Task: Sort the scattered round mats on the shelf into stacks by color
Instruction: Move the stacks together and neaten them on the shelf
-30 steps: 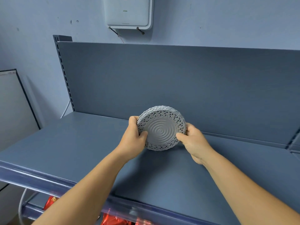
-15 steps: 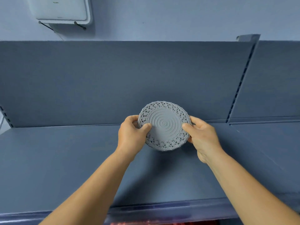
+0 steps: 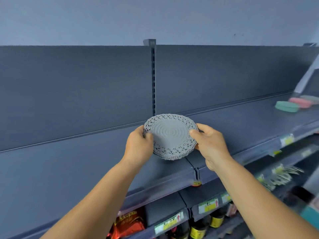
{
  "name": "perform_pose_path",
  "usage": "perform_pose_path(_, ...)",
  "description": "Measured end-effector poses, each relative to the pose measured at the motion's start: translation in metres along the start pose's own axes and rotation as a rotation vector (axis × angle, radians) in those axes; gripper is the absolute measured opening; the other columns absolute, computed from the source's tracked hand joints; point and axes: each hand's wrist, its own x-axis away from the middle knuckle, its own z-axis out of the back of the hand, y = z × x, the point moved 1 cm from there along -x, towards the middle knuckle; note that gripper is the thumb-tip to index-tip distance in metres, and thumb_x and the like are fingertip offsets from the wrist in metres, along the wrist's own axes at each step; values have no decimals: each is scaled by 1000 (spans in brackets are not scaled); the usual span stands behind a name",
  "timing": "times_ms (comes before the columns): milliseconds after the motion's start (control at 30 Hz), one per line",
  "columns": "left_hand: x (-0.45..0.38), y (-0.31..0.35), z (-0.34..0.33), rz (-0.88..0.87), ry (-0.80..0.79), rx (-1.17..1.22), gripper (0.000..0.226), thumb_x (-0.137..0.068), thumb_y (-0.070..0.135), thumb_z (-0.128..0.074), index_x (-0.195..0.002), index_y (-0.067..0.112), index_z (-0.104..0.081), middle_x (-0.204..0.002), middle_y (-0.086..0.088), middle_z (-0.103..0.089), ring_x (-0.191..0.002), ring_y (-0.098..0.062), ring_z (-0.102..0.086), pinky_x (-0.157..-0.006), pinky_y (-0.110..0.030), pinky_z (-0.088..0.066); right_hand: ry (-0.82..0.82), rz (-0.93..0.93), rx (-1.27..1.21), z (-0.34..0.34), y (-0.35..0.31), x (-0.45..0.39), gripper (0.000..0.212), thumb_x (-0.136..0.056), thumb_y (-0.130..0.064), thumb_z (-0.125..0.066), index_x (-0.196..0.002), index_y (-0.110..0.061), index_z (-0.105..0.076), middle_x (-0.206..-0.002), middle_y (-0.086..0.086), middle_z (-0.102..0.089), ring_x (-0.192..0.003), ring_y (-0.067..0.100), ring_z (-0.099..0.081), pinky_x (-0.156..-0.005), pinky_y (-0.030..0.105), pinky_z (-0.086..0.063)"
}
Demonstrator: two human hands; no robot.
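Shelving [image 3: 72,166] in dark grey-blue fills most of your view, its flat top deck running from the left edge off to the right, backed by an upright panel [image 3: 69,94] with a slotted post [image 3: 153,80] at the seam. Below the deck's front lip, lower shelves carry yellow price tags [image 3: 208,206], a red packet [image 3: 128,223] and dark bottles with yellow labels [image 3: 196,230].

Your two bare forearms reach up from the bottom edge and meet over the deck near the seam. Between them you hold a stack of grey round mats [image 3: 170,137], lacy at the rim and ringed in the centre, tilted toward you and lifted just above the deck surface. Your left hand [image 3: 138,145] grips the stack's left edge, thumb on top and fingers curled under. Your right hand [image 3: 211,145] pinches the right edge the same way.

Far to the right on the same deck lie a green mat stack [image 3: 286,106], a pink mat stack [image 3: 300,102] just behind it, and another blurred greenish mat [image 3: 310,98] beyond; whether they touch, you cannot tell.
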Motion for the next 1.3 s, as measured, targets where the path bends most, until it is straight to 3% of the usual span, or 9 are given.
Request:
perform_pose_path(233, 18, 41, -107, 18, -72, 54, 20, -94, 10, -45, -99, 7, -64, -69, -2, -53, -59, -18, -43, -54, -25, -37, 88, -30, 7, 116, 5, -25, 31, -87, -21, -65, -117, -18, -60, -96, -2, -71, -96, 18, -66, -94, 45, -52)
perform_pose_path(300, 21, 50, -134, 13, -91, 70, 16, -93, 11, -48, -92, 13, -64, -80, -6, -60, -71, -20, -50, -65, -30, -42, 108, -36, 17, 144, 6, -32, 31, -87, -21, -66, -118, -17, -60, -96, -2, -70, -98, 20, -66, -95, 45, -52)
perform_pose_path(433, 23, 67, -183, 20, -117, 102, 25, -93, 11, -51, -76, 27, -60, -84, -5, -62, -76, -19, -51, -70, -31, -43, 156, -51, 38, 194, 9, -45, 32, -87, -22, -66, -119, -18, -59, -100, -2, -66, -100, 19, -63, -92, 39, -51)
perform_pose_path(667, 9, 96, -265, 55, -205, 161, 18, -91, 8, -54, -96, 18, -69, -92, -5, -70, -82, -19, -61, -84, -39, -54, 244, -75, 58, 268, 18, -80, 32, -88, -22, -65, -119, -14, -60, -89, -9, -64, -95, 18, -63, -87, 37, -52)
perform_pose_path(833, -26, 103, -325, 46, -253, 150, 13, -88, 8, -56, -87, 13, -68, -84, -7, -66, -74, -21, -55, -71, -35, -48, 288, -81, 94, 305, 26, -128, 38, -87, -24, -67, -122, -12, -61, -104, 0, -66, -101, 21, -62, -88, 38, -52)
perform_pose_path(967, -66, 105, -375, 58, -261, 130, 15, -85, 10, -56, -92, 3, -67, -78, -6, -59, -71, -18, -49, -66, -32, -40, 286, -95, 113, 326, 33, -182, 31, -87, -20, -66, -116, -8, -65, -100, 5, -70, -95, 26, -66, -91, 43, -54)
perform_pose_path(1067, -88, 106, -405, 82, -267, 86, 21, -85, 12, -56, -96, -4, -65, -76, -7, -59, -66, -21, -47, -60, -30, -39, 268, -120, 161, 339, 39, -219, 25, -88, -19, -65, -111, -10, -67, -105, 12, -71, -105, 36, -64, -93, 49, -53)
perform_pose_path(1167, -108, 108, -429, 94, -293, 43, 19, -87, 12, -55, -92, -4, -64, -73, -7, -55, -63, -22, -43, -56, -27, -37, 218, -133, 212, 351, 45, -255, 19, -88, -18, -64, -106, -13, -68, -105, 12, -72, -104, 34, -65, -95, 50, -51)
perform_pose_path(1300, -124, 112, -453, 115, -308, -18, 10, -84, 6, -49, -75, 9, -52, -64, -2, -43, -58, -20, -33, -51, -24, -28, 134, -155, 256, 364, 56, -294, 36, -85, -19, -64, -119, -10, -64, -111, 4, -69, -106, 24, -64, -99, 46, -49)
